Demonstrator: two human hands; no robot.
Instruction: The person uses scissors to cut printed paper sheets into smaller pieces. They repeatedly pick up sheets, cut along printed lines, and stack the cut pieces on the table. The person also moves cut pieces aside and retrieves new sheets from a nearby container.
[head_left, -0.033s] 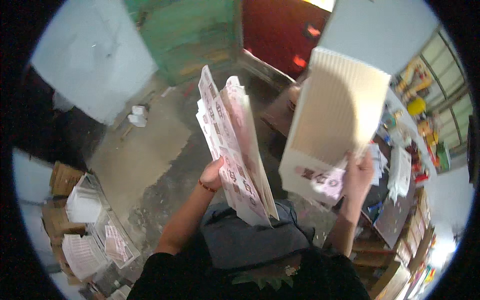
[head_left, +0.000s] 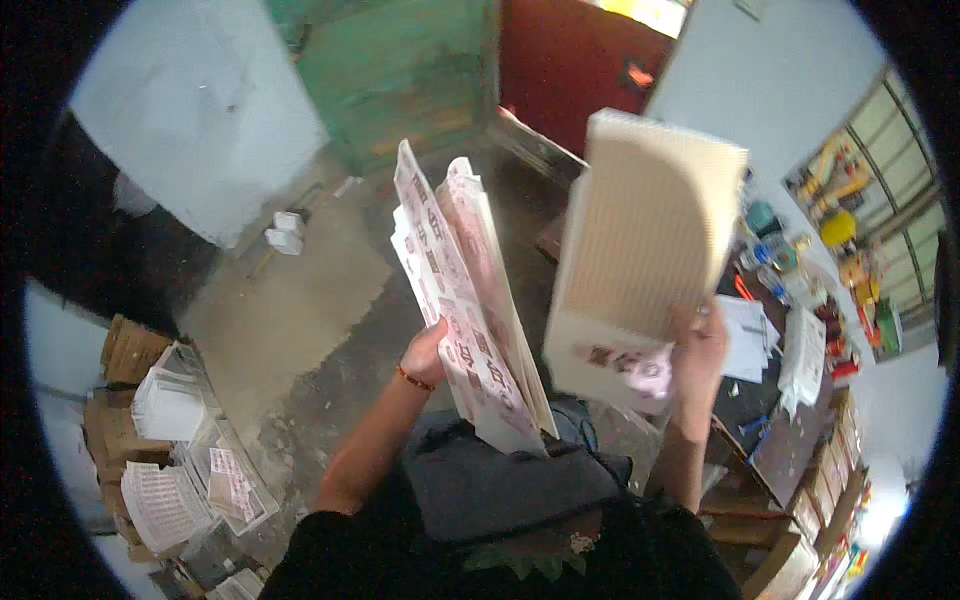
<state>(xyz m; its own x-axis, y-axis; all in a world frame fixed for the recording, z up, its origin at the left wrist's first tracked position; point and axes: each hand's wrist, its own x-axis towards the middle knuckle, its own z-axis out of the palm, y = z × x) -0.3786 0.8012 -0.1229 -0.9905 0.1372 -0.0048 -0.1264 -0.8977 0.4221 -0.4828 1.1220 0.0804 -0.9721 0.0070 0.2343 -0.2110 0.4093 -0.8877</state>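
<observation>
My left hand (head_left: 427, 352) is closed round the left edge of a stack of printed sheets (head_left: 470, 345). These are white with pink and dark red printing, tilted upright, their lower end against the grey cloth at my lap. Their tops fan apart a little. To the right, my right hand (head_left: 699, 340) grips the lower right edge of a long cardboard sheet (head_left: 650, 220). Its large upper part is beige and finely ribbed; a white strip with pink print runs along the bottom. A gap separates this sheet from the stack.
At right, a dark table (head_left: 748, 400) carries papers (head_left: 745, 335), a white plastic packet (head_left: 802, 350) and bottles. Cardboard boxes (head_left: 133, 350) and paper stacks (head_left: 165, 505) lie on the floor at left. A green door (head_left: 400, 80) and a dark red panel (head_left: 570, 60) stand ahead.
My right hand has moved left with the ribbed sheet, bringing it nearer the stack. More of the table shows beside it. My left hand keeps its hold, and the view has shifted slightly.
</observation>
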